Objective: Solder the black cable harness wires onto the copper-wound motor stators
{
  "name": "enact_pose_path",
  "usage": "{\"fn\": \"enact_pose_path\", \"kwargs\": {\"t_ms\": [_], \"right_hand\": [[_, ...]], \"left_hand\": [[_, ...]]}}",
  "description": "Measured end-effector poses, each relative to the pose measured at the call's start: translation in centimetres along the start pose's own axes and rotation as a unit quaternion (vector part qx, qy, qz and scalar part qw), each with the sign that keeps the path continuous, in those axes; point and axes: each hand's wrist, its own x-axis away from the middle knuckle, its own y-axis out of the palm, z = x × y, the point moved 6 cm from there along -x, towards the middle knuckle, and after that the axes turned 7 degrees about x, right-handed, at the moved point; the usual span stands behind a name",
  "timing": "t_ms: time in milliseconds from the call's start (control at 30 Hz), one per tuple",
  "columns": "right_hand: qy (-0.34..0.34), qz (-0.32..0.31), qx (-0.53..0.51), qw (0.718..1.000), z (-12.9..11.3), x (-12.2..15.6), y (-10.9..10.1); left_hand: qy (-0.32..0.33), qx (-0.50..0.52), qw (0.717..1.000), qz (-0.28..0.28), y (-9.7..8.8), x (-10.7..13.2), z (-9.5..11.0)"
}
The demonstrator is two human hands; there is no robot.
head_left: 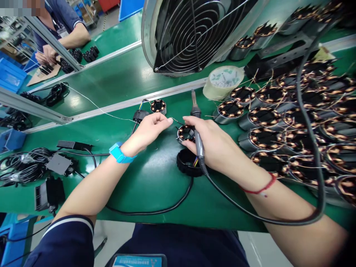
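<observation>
My left hand (151, 128) is pinched shut on a thin solder wire (91, 104) that runs off to the upper left; a blue wristband sits on that wrist. My right hand (215, 142) grips a soldering iron (196, 122) with its tip pointing away, and its fingers also hold a small copper-wound stator (185, 132). Just below the stator lies a black round housing (187, 165) with a black cable leading from it. Another stator (158, 106) with a black part beside it stands behind my left hand.
Several copper-wound stators (292, 115) crowd the green bench at right. A large wire-guarded fan (191, 33) and a tape roll (222, 81) stand behind. Black cables and boxes (41, 167) lie at left. Another person's hands (47, 55) work at the far left bench.
</observation>
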Motion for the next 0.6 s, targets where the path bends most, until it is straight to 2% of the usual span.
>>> {"fn": "enact_pose_path", "kwargs": {"t_ms": [167,300,367,467,500,600], "right_hand": [[0.005,0.0,0.004,1.0,0.1,0.0,0.0],[-0.033,-0.005,-0.024,0.999,0.0,0.1,-0.1],[-0.049,-0.013,-0.037,0.998,-0.1,0.1,-0.1],[-0.054,-0.021,-0.047,0.997,-0.1,0.1,0.0],[-0.055,-0.022,-0.049,0.997,-0.1,0.1,0.0],[-0.058,-0.018,-0.046,0.997,-0.2,0.1,0.0]], "left_hand": [[-0.04,0.032,0.996,-0.067,0.5,0.0,-0.9],[-0.062,0.09,0.985,-0.133,1.7,0.4,-1.3],[-0.042,0.076,0.99,-0.115,1.4,0.3,-1.0],[0.03,0.003,1.0,-0.008,-0.3,-0.2,-0.3],[0.048,-0.027,0.998,0.005,-0.6,-0.4,-0.2],[0.045,-0.087,0.994,-0.044,-0.3,-0.7,-0.6]]}}
